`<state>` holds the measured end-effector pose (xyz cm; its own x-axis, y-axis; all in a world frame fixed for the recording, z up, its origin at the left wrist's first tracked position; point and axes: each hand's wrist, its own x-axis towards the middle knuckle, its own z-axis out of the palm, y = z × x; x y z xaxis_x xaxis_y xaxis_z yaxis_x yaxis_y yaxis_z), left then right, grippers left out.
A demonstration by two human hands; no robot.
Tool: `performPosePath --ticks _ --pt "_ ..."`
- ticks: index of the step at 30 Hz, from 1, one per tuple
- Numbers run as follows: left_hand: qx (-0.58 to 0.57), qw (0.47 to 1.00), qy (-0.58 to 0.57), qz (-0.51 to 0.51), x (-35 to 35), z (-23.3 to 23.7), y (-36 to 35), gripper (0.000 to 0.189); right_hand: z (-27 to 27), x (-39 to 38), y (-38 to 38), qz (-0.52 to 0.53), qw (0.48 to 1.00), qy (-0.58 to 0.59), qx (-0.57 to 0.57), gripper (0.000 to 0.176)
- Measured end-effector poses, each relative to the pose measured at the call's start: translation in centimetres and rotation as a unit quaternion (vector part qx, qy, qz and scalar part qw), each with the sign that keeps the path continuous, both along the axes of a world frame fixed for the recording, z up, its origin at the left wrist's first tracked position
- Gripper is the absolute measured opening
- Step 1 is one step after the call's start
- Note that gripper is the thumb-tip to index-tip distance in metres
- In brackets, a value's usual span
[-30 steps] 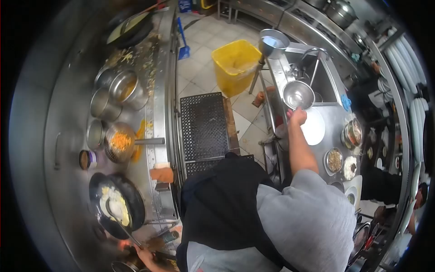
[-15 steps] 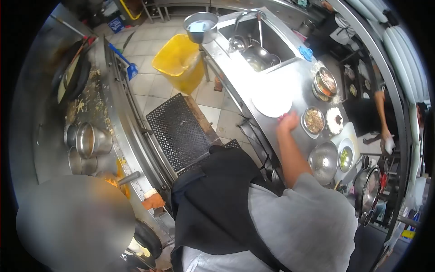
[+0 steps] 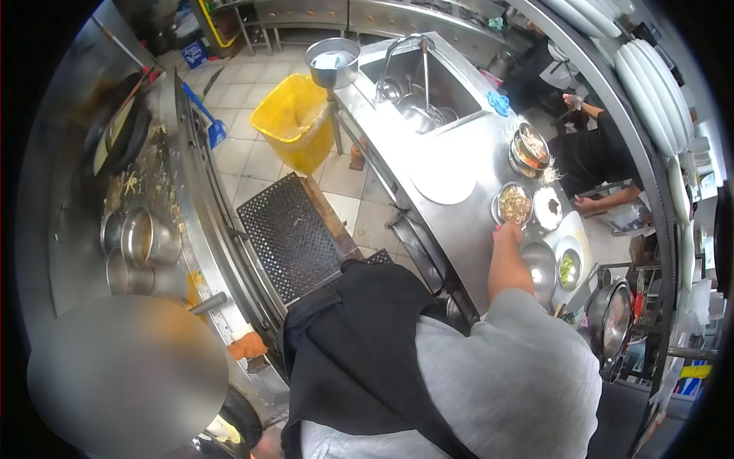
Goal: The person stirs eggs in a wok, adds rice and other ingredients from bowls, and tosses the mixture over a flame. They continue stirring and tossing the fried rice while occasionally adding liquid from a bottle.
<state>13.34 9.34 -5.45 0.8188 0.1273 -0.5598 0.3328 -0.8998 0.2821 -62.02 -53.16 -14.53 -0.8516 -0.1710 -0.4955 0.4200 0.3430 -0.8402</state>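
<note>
Long steel counter (image 3: 478, 153) runs along the person's right. A sink (image 3: 428, 84) is set in its far end, with a yellow bin (image 3: 294, 122) on the floor just beside it, probably for scraps. A black floor mat (image 3: 287, 233) fills the aisle where the person stands. An empty white plate (image 3: 443, 182) lies flat on the counter between the sink and the food bowls. The steel mixing bowl (image 3: 541, 269) sits upright near the counter edge, with a bowl of chopped filling (image 3: 514, 205) just beyond it. They are clustered, likely to stay within arm's reach. Right hand (image 3: 507, 232) is stretched out between those two, at the mixing bowl's rim. The fingers are too small to read: cannot tell if the grip is apart or clamped, or if it touches the rim. Left hand is out of frame.
</note>
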Motion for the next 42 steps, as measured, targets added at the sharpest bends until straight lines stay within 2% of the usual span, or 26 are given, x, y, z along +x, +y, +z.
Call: performPosePath --ticks 3,5,6,8,10,11,12,13,15,17,18,20,22,23,25,26,27,30,31,33,34,35,37,39,41,42 --pt "-0.004 1.0 0.0 0.005 0.1 -0.2 1.8 0.05 1.2 -0.5 -0.2 -0.073 0.996 -0.012 0.055 0.025" --pt "-0.007 1.0 -0.004 0.005 0.5 0.0 3.6 0.049 -0.3 -2.8 0.1 0.092 0.989 0.037 0.112 0.023" --pt "-0.009 1.0 -0.008 0.004 0.7 0.0 4.5 0.049 -0.6 -3.0 0.2 0.096 0.988 0.037 0.113 0.023" --pt "-0.02 1.0 -0.014 0.002 1.1 -0.2 6.6 0.048 -0.9 -2.3 -0.6 -0.04 0.999 -0.02 -0.029 0.021" --pt "-0.054 0.998 -0.032 -0.007 3.7 -2.6 11.8 0.046 -0.1 -1.5 -0.5 -0.004 0.997 -0.006 -0.073 0.019" --pt "-0.073 0.996 -0.052 -0.015 5.3 -4.5 14.8 0.046 -0.8 -2.4 -0.6 0.023 0.997 0.039 -0.063 0.019" --pt "-0.084 0.996 0.001 0.039 0.3 3.2 8.8 0.045 -1.7 -2.9 -1.1 0.052 0.993 0.085 -0.055 0.02" --pt "-0.054 0.998 -0.028 0.004 -2.3 6.0 4.8 0.044 0.4 -1.0 -1.2 0.071 0.99 0.109 -0.061 0.02" --pt "-0.12 0.989 -0.072 0.041 -3.6 4.8 4.9 0.064 2.4 1.1 -2.1 0.132 0.975 0.153 -0.093 0.02" --pt "-0.156 0.98 -0.097 0.071 -5.4 4.8 4.0 0.059 3.7 4.8 -4.2 0.245 0.943 0.194 -0.114 0.015" --pt "-0.166 0.975 -0.146 0.009 -6.5 5.2 2.4 0.051 6.1 8.8 -4.7 0.323 0.92 0.181 -0.128 0.015" --pt "-0.226 0.963 -0.132 0.064 -8.0 5.0 2.2 0.038 9.4 17.5 -6.0 0.457 0.868 0.136 -0.139 0.017" --pt "-0.175 0.965 -0.158 0.113 -10.3 4.9 1.8 0.052 10.5 26.6 -6.9 0.602 0.767 0.067 -0.211 0.016" --pt "-0.103 0.969 -0.208 0.083 -11.1 2.2 3.9 0.06 10.8 31.4 -6.7 0.652 0.72 0.03 -0.237 0.016" --pt "-0.059 0.951 -0.302 0.043 -14.7 3.8 1.5 0.063 11.9 42.1 -5.6 0.743 0.622 -0.021 -0.244 0.015" --pt "-0.078 0.955 -0.258 0.12 -16.0 5.7 -0.3 0.063 14.2 47.2 -2.8 0.777 0.598 -0.03 -0.195 0.015" --pt "-0.1 0.953 -0.214 0.192 -17.2 7.6 -1.7 0.063 14.0 52.4 -1.2 0.807 0.54 -0.037 -0.238 0.015" --pt "-0.114 0.936 -0.237 0.232 -20.7 10.4 -3.3 0.063 19.1 65.3 7.6 0.892 0.335 -0.138 -0.269 0.015" --pt "-0.117 0.93 -0.231 0.26 -21.7 11.0 -3.6 0.063 18.5 69.5 9.4 0.915 0.252 -0.122 -0.29 0.015" --pt "-0.107 0.926 -0.267 0.243 -24.1 10.7 -3.7 0.062 20.9 75.7 16.0 0.941 0.155 -0.058 -0.296 0.022" --pt "-0.115 0.915 -0.321 0.215 -25.1 10.0 -3.7 0.062 18.0 80.5 18.1 0.907 0.086 0.056 -0.409 0.028" --pt "-0.123 0.901 -0.372 0.185 -25.8 9.5 -3.8 0.061 20.8 81.3 21.8 0.87 0.027 0.208 -0.446 0.029" --pt "-0.079 0.92 -0.319 0.213 -26.9 12.2 -5.6 0.061 23.6 82.6 28.0 0.803 -0.059 0.335 -0.49 0.014" --pt "-0.057 0.917 -0.322 0.226 -27.8 12.6 -6.2 0.062 23.9 85.6 31.9 0.763 -0.145 0.37 -0.51 0.013" --pt "-0.038 0.92 -0.319 0.224 -28.0 13.8 -7.0 0.063 26.0 86.2 34.2 0.736 -0.174 0.372 -0.538 0.021" --pt "-0.021 0.922 -0.316 0.221 -28.0 14.3 -7.3 0.063 26.2 86.8 35.2 0.73 -0.14 0.349 -0.571 0.02"
